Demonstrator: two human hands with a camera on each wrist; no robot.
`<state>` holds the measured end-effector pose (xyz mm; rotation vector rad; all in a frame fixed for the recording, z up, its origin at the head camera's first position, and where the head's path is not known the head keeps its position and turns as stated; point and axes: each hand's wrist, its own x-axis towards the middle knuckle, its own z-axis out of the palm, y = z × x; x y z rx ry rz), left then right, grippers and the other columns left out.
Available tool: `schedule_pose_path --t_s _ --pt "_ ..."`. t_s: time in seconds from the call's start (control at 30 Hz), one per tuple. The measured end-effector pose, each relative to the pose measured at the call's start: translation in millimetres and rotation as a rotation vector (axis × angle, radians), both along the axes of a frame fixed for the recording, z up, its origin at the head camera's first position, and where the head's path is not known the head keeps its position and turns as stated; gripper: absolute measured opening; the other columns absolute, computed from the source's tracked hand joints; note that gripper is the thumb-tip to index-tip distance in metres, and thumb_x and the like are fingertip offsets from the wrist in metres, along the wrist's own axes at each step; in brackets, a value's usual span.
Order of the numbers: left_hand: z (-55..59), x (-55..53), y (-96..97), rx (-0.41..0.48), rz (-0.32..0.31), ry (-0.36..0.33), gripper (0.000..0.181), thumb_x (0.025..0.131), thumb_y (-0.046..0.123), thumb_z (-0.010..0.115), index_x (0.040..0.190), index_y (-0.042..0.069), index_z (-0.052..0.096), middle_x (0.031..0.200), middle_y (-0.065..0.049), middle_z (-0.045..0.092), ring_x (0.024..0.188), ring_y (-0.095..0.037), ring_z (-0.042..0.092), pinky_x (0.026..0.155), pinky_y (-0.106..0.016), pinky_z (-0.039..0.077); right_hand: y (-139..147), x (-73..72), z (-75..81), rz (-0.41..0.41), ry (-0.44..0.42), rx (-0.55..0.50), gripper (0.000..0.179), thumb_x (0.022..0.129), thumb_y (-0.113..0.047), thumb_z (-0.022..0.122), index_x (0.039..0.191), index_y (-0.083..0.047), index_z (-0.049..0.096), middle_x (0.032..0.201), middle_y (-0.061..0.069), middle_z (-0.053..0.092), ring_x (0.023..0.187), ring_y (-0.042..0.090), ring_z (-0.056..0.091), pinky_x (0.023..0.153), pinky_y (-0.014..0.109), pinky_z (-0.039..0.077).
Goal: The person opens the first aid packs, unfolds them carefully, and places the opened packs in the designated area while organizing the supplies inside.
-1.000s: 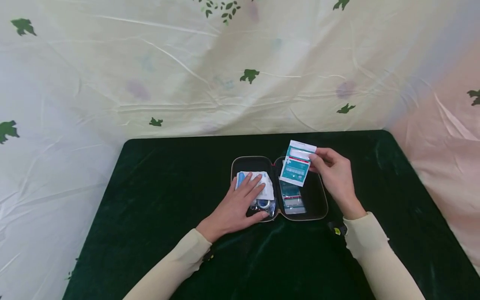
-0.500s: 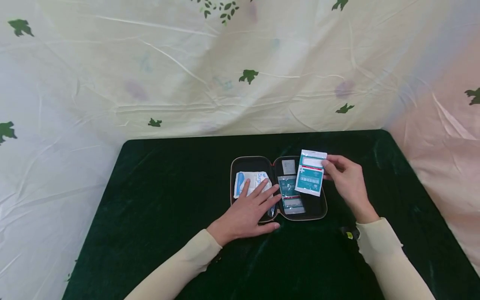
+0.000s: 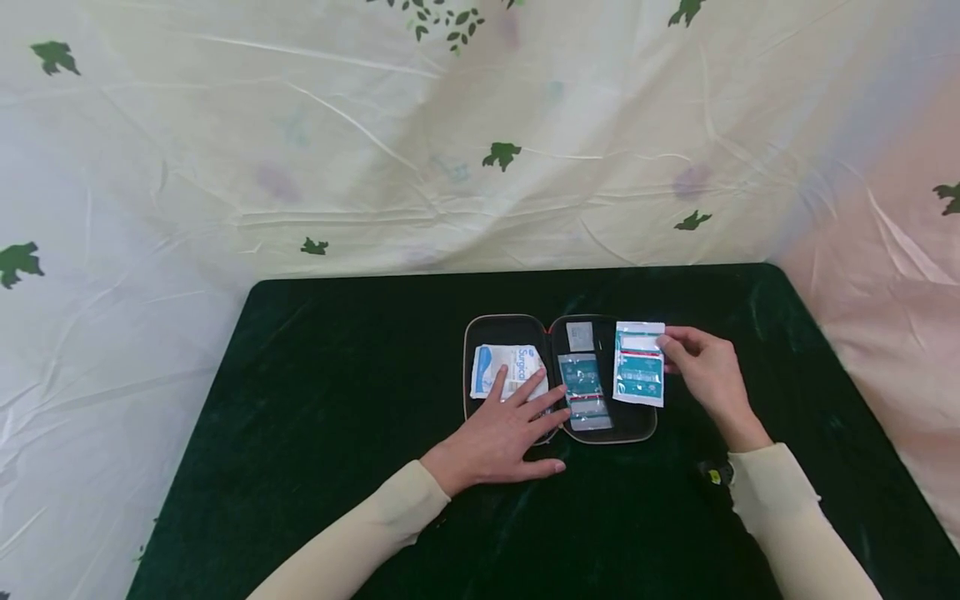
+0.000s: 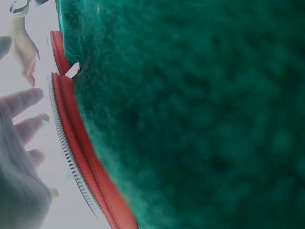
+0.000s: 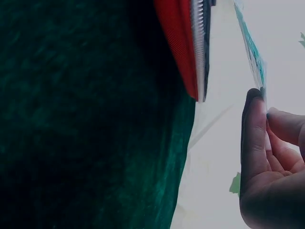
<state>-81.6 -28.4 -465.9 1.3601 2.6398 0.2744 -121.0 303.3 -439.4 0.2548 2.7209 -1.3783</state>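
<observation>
Lying open on the table is a zippered case, black inside and red outside, as the left wrist view shows of its wall. My right hand pinches a teal-and-white packet by its right edge, between thumb and fingers. The packet stands edge-on, above the case rim, in the right wrist view. My left hand spreads its straight fingers over the case's left half, overlapping a white packet printed "Surgical". In the right half lie teal packets and a small pale square packet.
A dark green velvet cloth covers the table around the case. Behind and to both sides hangs a pale curtain with green leaf prints.
My right hand has carried the held packet right and toward me, uncovering the small square packet. My left hand has slid right and toward me, its fingertips now reaching the case's hinge.
</observation>
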Motion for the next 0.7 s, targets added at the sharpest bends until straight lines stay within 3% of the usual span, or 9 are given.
schedule_pose_path --t_s 0.7 --pt "-2.8 0.8 -0.2 -0.029 0.007 -0.022 0.079 0.099 0.078 0.029 0.159 0.028 0.043 0.172 0.002 0.018 0.160 -0.027 -0.002 0.120 -0.066 -0.006 1.0 -2.7 -11.3 0.149 -0.041 0.147 0.047 0.109 -0.033 0.056 0.137 0.004 0.060 0.122 0.026 0.066 0.093 0.029 0.072 0.073 0.022 0.057"
